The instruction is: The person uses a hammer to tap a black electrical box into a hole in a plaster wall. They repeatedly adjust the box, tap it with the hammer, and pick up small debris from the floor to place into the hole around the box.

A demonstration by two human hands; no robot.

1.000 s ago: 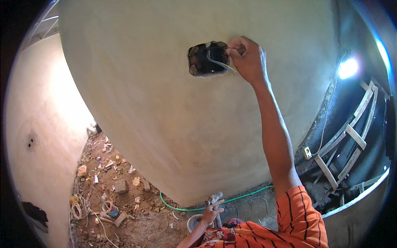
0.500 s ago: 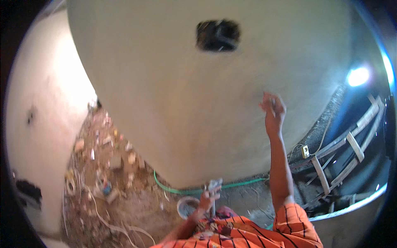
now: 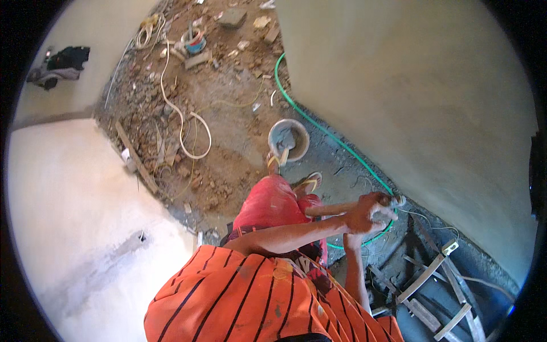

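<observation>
My left hand (image 3: 364, 212) is closed around a narrow tan bar (image 3: 330, 209), which looks like a hand tool seen edge-on; its exact kind is not clear. A pale grey end (image 3: 400, 200) shows beyond the fingers. My right hand (image 3: 373, 227) meets the left one at the tool, with pale smears on its fingers. The two hands overlap, so the right one's grip is partly hidden. Left of them, by my sandalled feet, a round bucket (image 3: 303, 132) holds grey wet mix and a trowel-like tool (image 3: 286, 147).
A green hose (image 3: 342, 147) runs along the base of the smooth plastered wall (image 3: 421, 85). Wooden frame pieces (image 3: 423, 278) and a yellowish socket box (image 3: 450, 247) are at lower right. Rubble, a white cable (image 3: 166, 94) and a small pail (image 3: 194, 43) lie on the dirt floor.
My right hand has come down from in front of the wall to my left hand. The view has swung down and leftward, bringing my feet and the bucket into full sight.
</observation>
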